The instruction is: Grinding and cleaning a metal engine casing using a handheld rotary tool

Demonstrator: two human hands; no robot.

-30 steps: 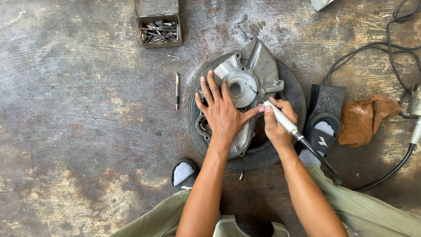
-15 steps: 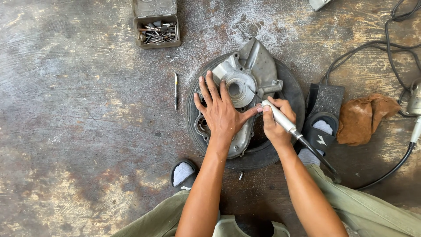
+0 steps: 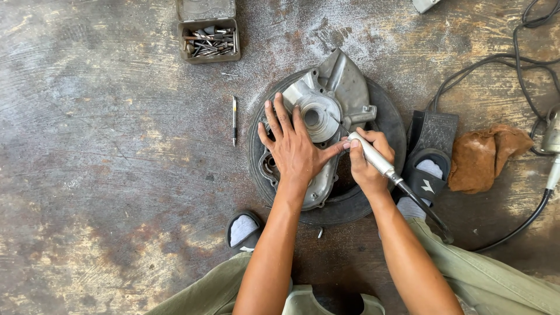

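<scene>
A grey cast metal housing (image 3: 326, 125) lies on a black rubber disc (image 3: 385, 116) on the concrete floor (image 3: 105, 175), a little right of the middle of the visible floor. Its long axis runs from the lower left to the upper right, with the flat wing-like end pointing toward the far edge and the round hub opening facing up. The left hand (image 3: 294, 149) lies flat on the housing, fingers spread apart and pointing away from the person, the thumb stretched out to the right toward the tool. The right hand (image 3: 367, 166) is closed around a slim metal handpiece (image 3: 373, 157), gripped like a pen; its working tip points up and left at the housing beside the hub, and its dark flexible shaft (image 3: 426, 210) trails down and right. Just right of the disc a sandalled foot (image 3: 429, 172) rests on a black pedal (image 3: 434, 131), with a brown rag (image 3: 490, 154) beside it. Left of the disc lies a thin bit (image 3: 234, 119), pointing toward the far edge, and near that edge sits an open tin of bits (image 3: 209, 39).
</scene>
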